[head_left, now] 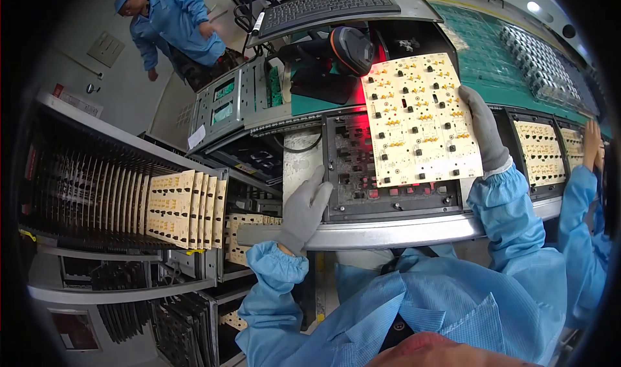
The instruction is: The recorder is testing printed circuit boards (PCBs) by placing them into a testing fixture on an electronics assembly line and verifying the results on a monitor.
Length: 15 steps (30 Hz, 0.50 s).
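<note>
My right hand (pixel 484 129), in a grey glove, grips the right edge of a cream circuit board panel (pixel 424 118) set with small black and yellow parts. The panel is tilted up above a black fixture tray (pixel 401 206) and hides much of it. Beside the tray's left frame is my left hand (pixel 305 205), also gloved, with fingers stretched out and thumb apart, holding nothing. At the panel's upper left stands a black handheld barcode scanner (pixel 351 50); red light falls along the panel's left edge and on the tray.
A slotted rack (pixel 171 205) on the left holds several similar panels. Behind the scanner are a keyboard (pixel 323 11) and a monitor. More filled fixture trays (pixel 540 152) line the right, near a co-worker's hands (pixel 592 144). Another person (pixel 174 27) stands far left. A metal rail (pixel 388 232) edges the bench.
</note>
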Available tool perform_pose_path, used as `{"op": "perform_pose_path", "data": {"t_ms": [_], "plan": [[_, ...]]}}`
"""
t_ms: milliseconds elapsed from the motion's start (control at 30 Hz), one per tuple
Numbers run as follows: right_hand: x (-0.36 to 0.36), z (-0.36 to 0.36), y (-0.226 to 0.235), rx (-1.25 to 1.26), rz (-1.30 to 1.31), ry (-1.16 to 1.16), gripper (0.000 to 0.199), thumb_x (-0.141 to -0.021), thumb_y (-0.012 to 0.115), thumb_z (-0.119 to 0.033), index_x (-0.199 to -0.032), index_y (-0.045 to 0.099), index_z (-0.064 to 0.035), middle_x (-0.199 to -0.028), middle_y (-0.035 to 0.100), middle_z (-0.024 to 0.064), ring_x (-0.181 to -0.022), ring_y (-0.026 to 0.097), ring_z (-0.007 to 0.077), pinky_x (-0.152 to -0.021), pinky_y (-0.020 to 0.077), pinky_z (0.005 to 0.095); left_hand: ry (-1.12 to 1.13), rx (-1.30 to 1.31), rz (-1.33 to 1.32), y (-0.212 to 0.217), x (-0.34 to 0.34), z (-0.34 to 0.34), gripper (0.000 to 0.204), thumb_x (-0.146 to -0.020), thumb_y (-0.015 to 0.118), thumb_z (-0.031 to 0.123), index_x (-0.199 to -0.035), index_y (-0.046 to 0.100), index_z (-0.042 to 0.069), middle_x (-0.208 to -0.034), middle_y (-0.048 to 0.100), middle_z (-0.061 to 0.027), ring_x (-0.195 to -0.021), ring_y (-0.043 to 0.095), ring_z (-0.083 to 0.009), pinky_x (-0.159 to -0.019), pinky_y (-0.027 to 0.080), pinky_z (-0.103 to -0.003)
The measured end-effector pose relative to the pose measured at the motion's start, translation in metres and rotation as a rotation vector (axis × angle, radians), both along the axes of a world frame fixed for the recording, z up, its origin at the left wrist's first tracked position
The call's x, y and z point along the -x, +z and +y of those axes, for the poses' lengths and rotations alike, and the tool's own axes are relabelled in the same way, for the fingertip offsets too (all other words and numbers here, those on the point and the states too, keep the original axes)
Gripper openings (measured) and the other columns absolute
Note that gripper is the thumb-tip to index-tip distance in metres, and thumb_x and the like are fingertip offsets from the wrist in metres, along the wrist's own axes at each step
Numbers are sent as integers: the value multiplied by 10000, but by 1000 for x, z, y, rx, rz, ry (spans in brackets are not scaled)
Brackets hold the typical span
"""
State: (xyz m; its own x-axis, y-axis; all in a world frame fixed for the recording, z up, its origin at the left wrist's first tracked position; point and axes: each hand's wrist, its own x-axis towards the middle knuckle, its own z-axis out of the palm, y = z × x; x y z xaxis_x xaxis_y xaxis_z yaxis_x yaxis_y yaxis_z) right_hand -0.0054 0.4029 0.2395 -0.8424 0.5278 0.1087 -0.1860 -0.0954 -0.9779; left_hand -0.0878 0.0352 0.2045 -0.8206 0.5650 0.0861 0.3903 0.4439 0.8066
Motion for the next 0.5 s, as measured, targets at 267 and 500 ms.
{"op": "perform_pose_path", "data": {"t_ms": [267,500], "plan": [[-5,-18,34,-165,-99,-47,363,-994,429,-214,-1239,511,41,-1119,595,84,-1000,558,123,-914,429,266,-41,47,-35,9,-2,-1,513,-947,495,319,-1339,464,-11,-1063,623,-206,-975,602,-294,-858,448,-333],[1,1,16,-22,-30,58,349,-994,450,-189,-1256,499,36,-1145,574,82,-1026,542,123,-946,411,262,-69,42,-31,4,-3,2,495,-950,478,316,-1313,485,-20,-1080,619,-208,-1009,593,-311,-887,442,-339]]}}
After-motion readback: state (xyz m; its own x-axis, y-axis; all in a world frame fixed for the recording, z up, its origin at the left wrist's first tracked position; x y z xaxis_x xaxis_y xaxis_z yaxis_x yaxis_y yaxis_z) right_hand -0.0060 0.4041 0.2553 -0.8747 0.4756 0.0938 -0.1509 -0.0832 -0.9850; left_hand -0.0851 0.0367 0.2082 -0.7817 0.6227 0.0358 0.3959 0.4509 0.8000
